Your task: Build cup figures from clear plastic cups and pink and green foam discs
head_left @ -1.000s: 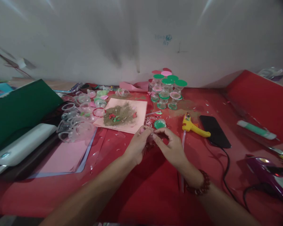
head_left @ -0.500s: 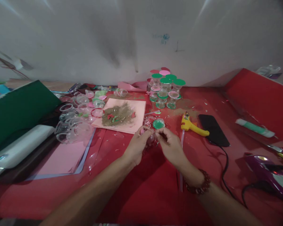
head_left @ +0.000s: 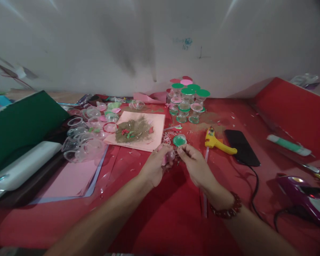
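Observation:
My left hand (head_left: pixel 158 161) is closed around a small clear plastic cup (head_left: pixel 171 155), with something pink showing at its lower left side. Close to the cup's right side, my right hand (head_left: pixel 193 161) has thumb and fingertips pinched together. Whatever they hold, if anything, is too small to name. Just beyond the hands lies a clear cup with a green disc (head_left: pixel 179 140). Thin paper shavings (head_left: pixel 168 136) are scattered to the left of it. A yellow glue gun (head_left: pixel 217 143) with a clear glue stick rests to the right of my right hand.
Behind stand stacked clear cups (head_left: pixel 184 116) with green and pink discs. Loose clear cups (head_left: pixel 82 142) crowd the left, beside pink paper (head_left: pixel 69 179). Brown powder covers part of a peach sheet (head_left: pixel 141 145). A phone (head_left: pixel 241 147) and a purple corded device (head_left: pixel 301 197) lie right.
My right hand has shifted slightly right, away from the cup. The left hand has turned a little, showing more of the cup. Things on the table have stayed put.

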A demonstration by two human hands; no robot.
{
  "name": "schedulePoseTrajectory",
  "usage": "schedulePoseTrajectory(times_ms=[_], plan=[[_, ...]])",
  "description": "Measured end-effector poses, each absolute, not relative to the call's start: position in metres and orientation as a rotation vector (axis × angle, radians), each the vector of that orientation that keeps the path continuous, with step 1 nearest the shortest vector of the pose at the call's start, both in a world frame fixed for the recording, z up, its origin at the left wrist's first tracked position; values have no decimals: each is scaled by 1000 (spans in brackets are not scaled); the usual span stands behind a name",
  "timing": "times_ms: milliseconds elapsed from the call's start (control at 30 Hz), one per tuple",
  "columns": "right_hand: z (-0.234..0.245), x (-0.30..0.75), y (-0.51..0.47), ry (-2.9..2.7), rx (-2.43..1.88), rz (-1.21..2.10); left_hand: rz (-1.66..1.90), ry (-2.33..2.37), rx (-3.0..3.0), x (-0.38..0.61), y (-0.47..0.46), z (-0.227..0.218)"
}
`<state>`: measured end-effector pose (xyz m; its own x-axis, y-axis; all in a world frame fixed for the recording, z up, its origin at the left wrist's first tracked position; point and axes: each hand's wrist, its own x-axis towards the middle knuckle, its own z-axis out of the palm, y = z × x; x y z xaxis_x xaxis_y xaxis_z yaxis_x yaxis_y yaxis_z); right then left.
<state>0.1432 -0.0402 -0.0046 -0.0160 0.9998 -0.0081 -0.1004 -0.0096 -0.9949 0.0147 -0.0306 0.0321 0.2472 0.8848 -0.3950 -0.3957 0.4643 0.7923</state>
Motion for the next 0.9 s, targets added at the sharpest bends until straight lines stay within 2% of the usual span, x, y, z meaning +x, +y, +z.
schedulePoseTrajectory(times_ms=[300,567,900], plan=[[9,138,-42,-927,-997,1489,922,906,543,16,-29,30],[9,152,-35,-892,-1083,1472,864,790,436,11,-28,36],[9,148,-39,-949,-1070,1336,981,832,411,10,-23,34]])
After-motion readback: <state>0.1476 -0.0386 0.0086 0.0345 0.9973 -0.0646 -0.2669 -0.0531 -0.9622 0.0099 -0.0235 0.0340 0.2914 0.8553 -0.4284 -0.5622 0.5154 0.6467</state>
